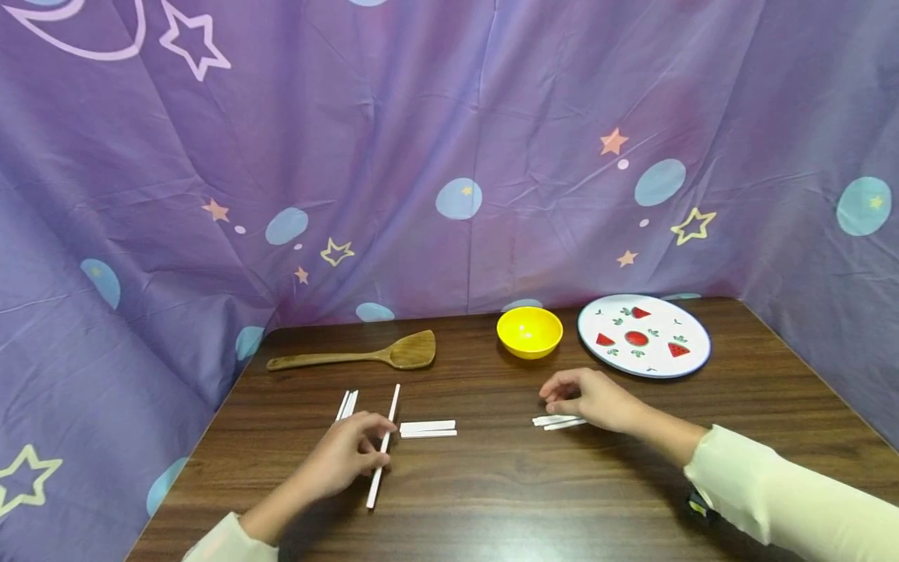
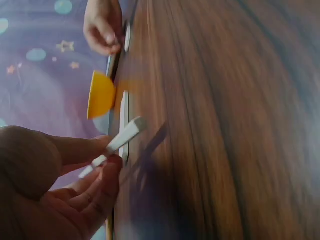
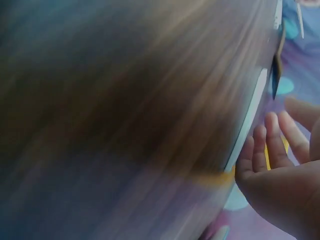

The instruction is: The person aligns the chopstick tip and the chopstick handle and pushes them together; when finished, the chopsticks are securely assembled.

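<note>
Nearest, the left hand [image 1: 351,453] has its grip closed on a long white stick [image 1: 385,445], pinched between thumb and fingers just above the bench [image 1: 506,484], its long axis running away from the person with the far end leaning right. Just right of that grip, the middle sticks [image 1: 428,426] lie crosswise to it, nearer the left hand than the right. The right hand [image 1: 593,400] hangs over the right sticks [image 1: 551,421], fingers loosely bent around nothing; whether it touches them I cannot tell. Farther off stand the yellow bowl [image 1: 530,353] and watermelon plate [image 1: 597,324].
</note>
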Demonstrator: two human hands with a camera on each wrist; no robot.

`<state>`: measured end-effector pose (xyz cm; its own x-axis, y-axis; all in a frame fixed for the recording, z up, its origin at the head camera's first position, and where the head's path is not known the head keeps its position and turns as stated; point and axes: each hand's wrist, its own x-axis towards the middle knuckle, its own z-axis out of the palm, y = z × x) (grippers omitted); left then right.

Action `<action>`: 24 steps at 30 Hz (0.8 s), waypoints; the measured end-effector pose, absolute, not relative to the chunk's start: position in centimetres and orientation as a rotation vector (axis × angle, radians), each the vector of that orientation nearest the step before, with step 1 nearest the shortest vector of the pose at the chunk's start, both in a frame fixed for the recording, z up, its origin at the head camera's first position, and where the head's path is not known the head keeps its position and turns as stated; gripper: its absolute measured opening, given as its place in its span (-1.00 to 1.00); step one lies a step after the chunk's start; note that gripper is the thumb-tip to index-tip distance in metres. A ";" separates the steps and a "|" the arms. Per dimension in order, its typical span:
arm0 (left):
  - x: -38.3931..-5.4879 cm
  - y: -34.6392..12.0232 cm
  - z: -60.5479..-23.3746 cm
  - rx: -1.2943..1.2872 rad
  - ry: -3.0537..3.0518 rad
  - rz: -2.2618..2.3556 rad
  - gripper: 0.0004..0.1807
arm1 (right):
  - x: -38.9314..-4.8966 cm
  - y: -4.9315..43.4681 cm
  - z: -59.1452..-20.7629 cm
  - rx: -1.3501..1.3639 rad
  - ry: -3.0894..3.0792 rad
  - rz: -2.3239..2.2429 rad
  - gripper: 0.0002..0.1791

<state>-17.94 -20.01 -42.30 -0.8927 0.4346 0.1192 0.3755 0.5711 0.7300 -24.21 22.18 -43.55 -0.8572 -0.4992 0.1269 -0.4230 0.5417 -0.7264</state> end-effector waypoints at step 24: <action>-18.7 -24.0 -42.4 0.607 3.145 0.473 -0.58 | -24.8 23.9 -43.9 -0.826 2.512 -1.145 -0.69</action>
